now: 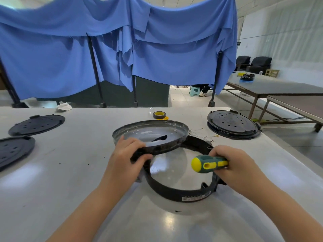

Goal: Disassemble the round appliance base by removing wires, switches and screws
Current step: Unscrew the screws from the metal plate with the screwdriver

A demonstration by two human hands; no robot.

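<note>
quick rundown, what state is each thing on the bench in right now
metal pan: lifted and tilted, its near edge held by the left hand
black ring housing: flat on the table, open through the middle
screwdriver: held in the right hand, handle end pointing left
tape roll: lying flat beyond the pan
black vented covers: lying flat, left side
round base: still assembled, far right

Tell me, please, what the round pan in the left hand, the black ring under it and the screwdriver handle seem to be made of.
Round pan: likely thin sheet metal, dull grey and scuffed, with a glossy reflecting inside. Black ring: probably moulded plastic, matte, with a printed label. Screwdriver handle: seemingly plastic with rubbery grip, in yellow and green zones. The left hand grips the pan's rim; the right hand holds the handle.
</note>
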